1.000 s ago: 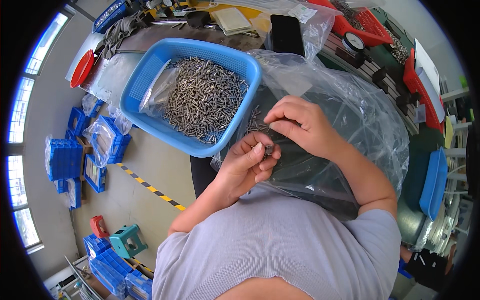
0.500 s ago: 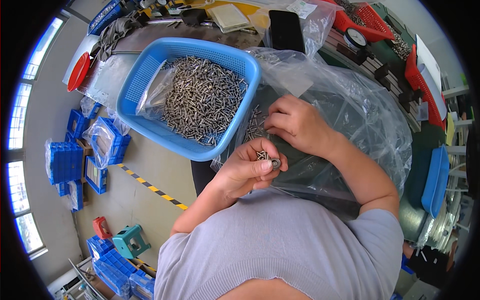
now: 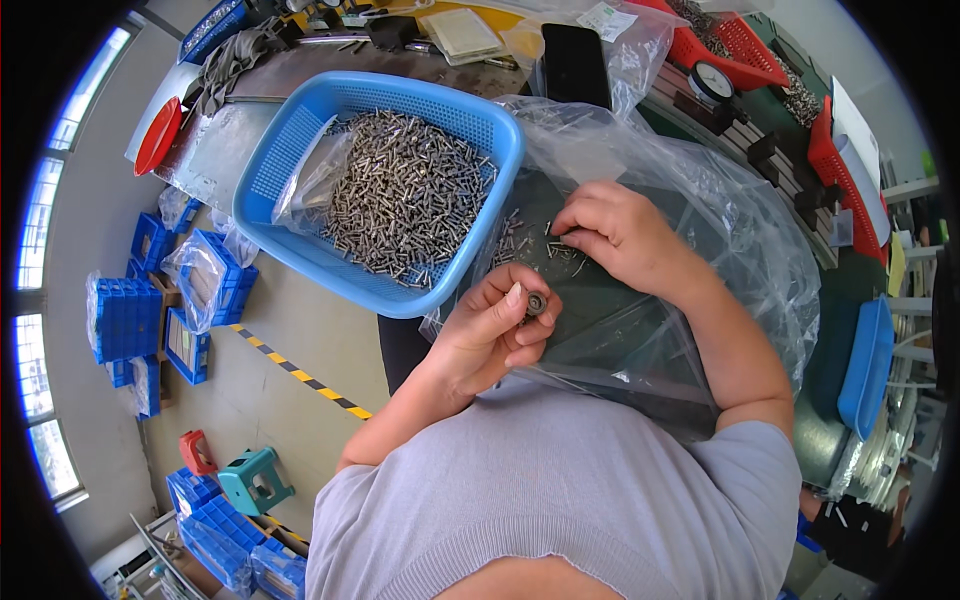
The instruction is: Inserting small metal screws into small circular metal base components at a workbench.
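My left hand (image 3: 490, 335) is closed, with a small round metal ring (image 3: 535, 304) between thumb and fingers. To its right, over the clear plastic sheet (image 3: 690, 190), my right hand (image 3: 625, 240) has its fingers pinched together. Small metal pins (image 3: 567, 258) lie right by those fingertips; whether one is gripped I cannot make out. More loose pins (image 3: 510, 240) are scattered between the hand and the basket. The blue plastic basket (image 3: 400, 88), just beyond my left hand, holds a large heap of metal pins (image 3: 405, 195) and a clear bag (image 3: 310, 185).
A black phone (image 3: 575, 62) lies behind the plastic sheet. Farther right are a dial gauge (image 3: 711, 82), red baskets (image 3: 735, 62) and a blue tray (image 3: 866, 365). A red dish (image 3: 158, 137) sits at the far left. Blue crates (image 3: 128, 318) stand on the floor.
The pins that showed in my left hand are no longer visible there; the ring is. My right hand has shifted slightly right, and a few pins now show beneath its fingertips.
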Demonstrator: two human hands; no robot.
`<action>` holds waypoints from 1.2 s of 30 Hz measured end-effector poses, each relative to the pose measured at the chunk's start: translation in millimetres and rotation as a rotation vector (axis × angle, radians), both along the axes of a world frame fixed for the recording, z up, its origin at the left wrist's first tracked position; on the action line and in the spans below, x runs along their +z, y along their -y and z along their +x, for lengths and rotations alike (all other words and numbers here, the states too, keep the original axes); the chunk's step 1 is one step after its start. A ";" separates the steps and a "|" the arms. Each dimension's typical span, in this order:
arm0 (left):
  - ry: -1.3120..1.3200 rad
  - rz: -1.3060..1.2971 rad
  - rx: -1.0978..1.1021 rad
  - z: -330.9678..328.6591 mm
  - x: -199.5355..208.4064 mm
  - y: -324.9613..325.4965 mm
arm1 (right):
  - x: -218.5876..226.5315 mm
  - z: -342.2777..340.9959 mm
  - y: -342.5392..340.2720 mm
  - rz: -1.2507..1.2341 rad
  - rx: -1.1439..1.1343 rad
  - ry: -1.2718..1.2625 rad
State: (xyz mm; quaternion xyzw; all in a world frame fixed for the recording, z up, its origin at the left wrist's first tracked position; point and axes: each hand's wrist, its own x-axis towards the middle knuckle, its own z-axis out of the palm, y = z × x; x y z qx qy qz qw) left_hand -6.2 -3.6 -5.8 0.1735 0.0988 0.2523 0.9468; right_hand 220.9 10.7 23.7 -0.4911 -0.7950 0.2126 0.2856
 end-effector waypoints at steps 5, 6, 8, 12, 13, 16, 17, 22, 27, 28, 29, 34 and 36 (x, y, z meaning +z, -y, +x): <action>-0.056 -0.008 0.030 0.8 3.0 0.4 | 2.5 -10.9 4.9 0.087 0.047 0.044; -0.057 -0.008 0.030 1.3 3.4 0.5 | 2.0 -12.3 5.3 0.113 0.046 0.064; -0.062 0.009 0.042 2.6 3.9 0.6 | 1.1 -14.7 5.5 0.139 0.054 0.094; -0.071 0.011 0.051 3.4 4.4 0.5 | 2.5 -17.0 6.2 0.199 0.063 0.142; -0.069 0.007 0.053 3.5 4.8 0.5 | 2.2 -15.9 5.8 0.200 0.065 0.141; -0.080 0.005 0.069 4.3 6.5 2.1 | 8.9 -15.0 5.9 0.165 0.027 0.012; -0.095 0.007 0.081 4.3 6.8 2.7 | 18.8 -15.2 9.2 -0.101 -0.041 -0.171; -0.101 -0.014 0.084 3.7 6.6 2.1 | 26.4 -20.1 17.9 -0.574 -0.046 -0.600; -0.113 -0.041 0.084 5.5 9.9 0.8 | 15.1 -33.7 23.7 -0.287 0.106 -0.580; -0.111 -0.037 0.086 5.4 9.7 0.8 | 14.4 -35.6 24.1 -0.252 0.094 -0.573; -0.109 -0.033 0.088 5.3 9.6 0.9 | 14.4 -36.6 24.1 -0.253 0.095 -0.574; -0.113 -0.046 0.091 4.1 9.2 1.3 | 14.3 -39.6 25.6 -0.088 0.074 -0.485; -0.107 -0.047 0.093 3.9 9.4 1.6 | 11.9 -40.0 24.5 0.008 0.089 -0.451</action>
